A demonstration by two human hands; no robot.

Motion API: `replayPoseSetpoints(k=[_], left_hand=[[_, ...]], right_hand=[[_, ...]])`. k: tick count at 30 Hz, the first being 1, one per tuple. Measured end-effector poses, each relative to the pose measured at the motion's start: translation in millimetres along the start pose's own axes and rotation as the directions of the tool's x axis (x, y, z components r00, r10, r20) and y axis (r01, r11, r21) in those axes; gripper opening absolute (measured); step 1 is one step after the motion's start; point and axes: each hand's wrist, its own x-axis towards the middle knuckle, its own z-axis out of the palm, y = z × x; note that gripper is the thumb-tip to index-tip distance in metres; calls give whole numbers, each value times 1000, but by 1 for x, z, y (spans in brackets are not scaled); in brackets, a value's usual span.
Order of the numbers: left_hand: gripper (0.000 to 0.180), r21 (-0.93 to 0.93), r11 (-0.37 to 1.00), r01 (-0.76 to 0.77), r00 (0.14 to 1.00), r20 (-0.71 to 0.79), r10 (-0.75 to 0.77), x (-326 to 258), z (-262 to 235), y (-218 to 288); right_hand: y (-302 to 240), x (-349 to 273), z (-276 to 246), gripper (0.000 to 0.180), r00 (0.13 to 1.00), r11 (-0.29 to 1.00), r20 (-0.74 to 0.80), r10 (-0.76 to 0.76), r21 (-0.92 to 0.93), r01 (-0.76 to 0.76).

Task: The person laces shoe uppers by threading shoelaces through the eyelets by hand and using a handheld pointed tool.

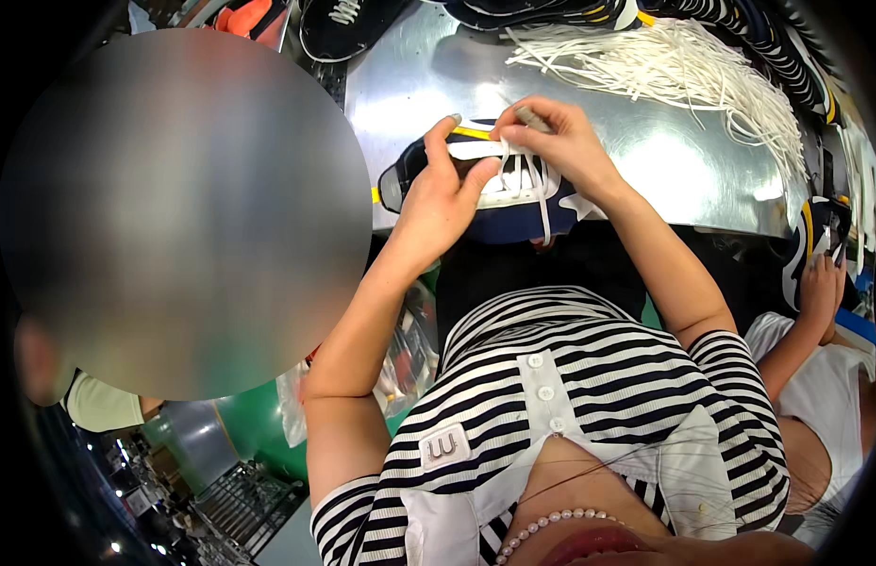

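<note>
A dark navy sneaker (475, 189) with white panels and a yellow stripe is seen lying at the near edge of a shiny metal surface (645, 160), toe end toward the person's left. The left hand (438, 193) is laid over the shoe's toe and side, fingers curled around the upper and the thumb pressed near the eyelets; its grip is closed on the sneaker. The right hand (560, 141) is placed at the top of the lacing area, fingertips pinched together on a white lace (523, 174) that is threaded across the eyelets; its grip is closed on the lace. One loose end of the lace is seen hanging down past the sole over the surface edge.

A loose bundle of white laces (683, 71) is spread on the surface beyond the right hand, well apart from the sneaker. Further dark shoes (542, 11) are lined along the far rim, and one black shoe (339, 28) lies at the far left corner.

At the right rim, another person's hand (820, 288) is held against a second dark shoe with white and yellow trim (815, 236); whether it is gripped cannot be told.
</note>
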Motion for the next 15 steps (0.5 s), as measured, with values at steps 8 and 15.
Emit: replayPoseSetpoints(k=[8, 15], left_hand=[[51, -56, 993, 105, 965, -236, -116, 12, 22, -12], [42, -44, 996, 78, 947, -310, -88, 13, 22, -13]], right_hand=[[-16, 16, 13, 19, 994, 970, -7, 111, -216, -110], [-13, -4, 6, 23, 998, 927, -14, 58, -369, -59]])
